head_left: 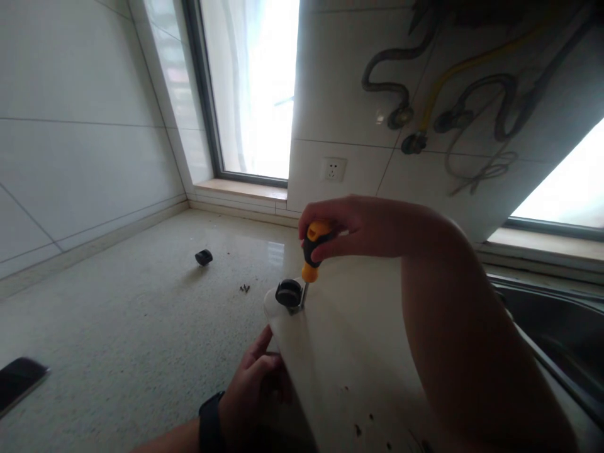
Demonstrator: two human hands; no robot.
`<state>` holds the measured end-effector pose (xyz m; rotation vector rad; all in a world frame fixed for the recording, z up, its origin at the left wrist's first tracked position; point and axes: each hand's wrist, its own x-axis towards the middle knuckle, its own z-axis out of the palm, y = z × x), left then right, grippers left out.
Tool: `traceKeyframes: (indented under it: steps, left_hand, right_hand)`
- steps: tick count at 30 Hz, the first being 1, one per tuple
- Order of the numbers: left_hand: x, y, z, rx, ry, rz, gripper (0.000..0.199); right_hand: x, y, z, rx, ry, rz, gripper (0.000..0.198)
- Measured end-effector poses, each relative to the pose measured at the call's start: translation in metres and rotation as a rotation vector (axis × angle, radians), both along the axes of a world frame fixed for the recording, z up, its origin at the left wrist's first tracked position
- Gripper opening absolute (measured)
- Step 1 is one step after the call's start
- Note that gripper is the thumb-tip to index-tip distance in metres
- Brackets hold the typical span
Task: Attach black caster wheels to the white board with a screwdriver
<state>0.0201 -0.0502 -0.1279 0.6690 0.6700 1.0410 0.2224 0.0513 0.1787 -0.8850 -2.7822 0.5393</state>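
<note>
Head camera view, left to right: a dark, flat object, probably a phone (pixel 19 380), lies at the far left edge of a pale speckled desk (pixel 136 333). Further in, a loose black caster (pixel 204 257) sits well apart from both hands, towards the tiled wall. Next, a few small dark screws (pixel 245 289) lie together, between that caster and the white panel (pixel 352 327).

Below them, the left hand (pixel 257 377), with a dark band (pixel 210 420) at its wrist, is partly curled, its fingers at the panel's left edge; shadow hides the palm, so I cannot tell how firmly it grips.

At the panel's far corner stands a second black caster (pixel 289 293), beyond the left hand. Just to its right is a yellow-and-black screwdriver (pixel 310 273), its long axis steep, handle leaning slightly right, tip down at the caster's base. The right hand (pixel 342 225) is nearer to the handle, closed around it from above. The caster's wheel stands close beside the shaft, crowding its left side, while the right forearm crosses over the panel. A metal sink (pixel 559 352) fills the far right.
</note>
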Motion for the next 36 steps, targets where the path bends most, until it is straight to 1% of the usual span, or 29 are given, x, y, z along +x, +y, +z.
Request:
traceKeyframes:
  steps: [3, 6, 9, 11, 12, 16, 18, 21, 24, 27, 29, 34, 36]
  left_hand:
    - [-0.001, 0.000, -0.002, 0.016, -0.015, -0.003, 0.089]
    - [0.000, -0.001, -0.001, 0.018, -0.022, 0.012, 0.086]
    - [0.001, 0.000, 0.000, 0.000, -0.011, 0.029, 0.089]
    - [0.001, 0.001, -0.001, 0.003, -0.005, 0.028, 0.092]
    - [0.001, 0.001, -0.002, 0.006, -0.005, 0.028, 0.092]
    - [0.002, 0.003, -0.008, 0.033, -0.011, 0.021, 0.089]
    - [0.001, 0.004, -0.009, 0.037, -0.022, 0.019, 0.090]
    - [0.001, 0.005, -0.010, 0.023, -0.030, 0.019, 0.091]
    - [0.001, 0.006, -0.010, 0.026, -0.029, 0.008, 0.092]
    - [0.001, 0.006, -0.012, 0.032, -0.028, 0.005, 0.093]
    - [0.001, 0.006, -0.013, 0.032, -0.030, 0.005, 0.092]
    - [0.001, 0.006, -0.014, 0.059, -0.020, 0.002, 0.088]
    - [0.001, 0.006, -0.015, 0.063, -0.015, 0.000, 0.087]
  right_hand:
    - [-0.002, 0.001, -0.005, 0.028, 0.003, -0.012, 0.028]
    - [-0.001, 0.002, -0.015, -0.044, 0.084, -0.017, 0.028]
    - [0.000, 0.002, -0.031, -0.160, 0.240, 0.045, 0.025]
    - [0.000, 0.003, -0.046, -0.234, 0.392, 0.081, 0.024]
    - [0.000, 0.003, -0.054, -0.246, 0.477, 0.075, 0.025]
    - [0.003, 0.004, -0.089, -0.185, 0.759, 0.054, 0.041]
    - [0.008, 0.001, -0.099, -0.163, 0.841, 0.047, 0.040]
    - [0.017, -0.006, -0.103, -0.201, 0.838, 0.075, 0.040]
    - [0.023, -0.012, -0.102, -0.215, 0.808, 0.107, 0.048]
    - [0.023, -0.012, -0.103, -0.175, 0.810, 0.061, 0.053]
    - [0.019, -0.011, -0.107, -0.105, 0.837, -0.002, 0.053]
    - [0.001, -0.009, -0.119, 0.213, 0.913, -0.237, 0.060]
    - [-0.005, -0.008, -0.124, 0.279, 0.924, -0.283, 0.059]
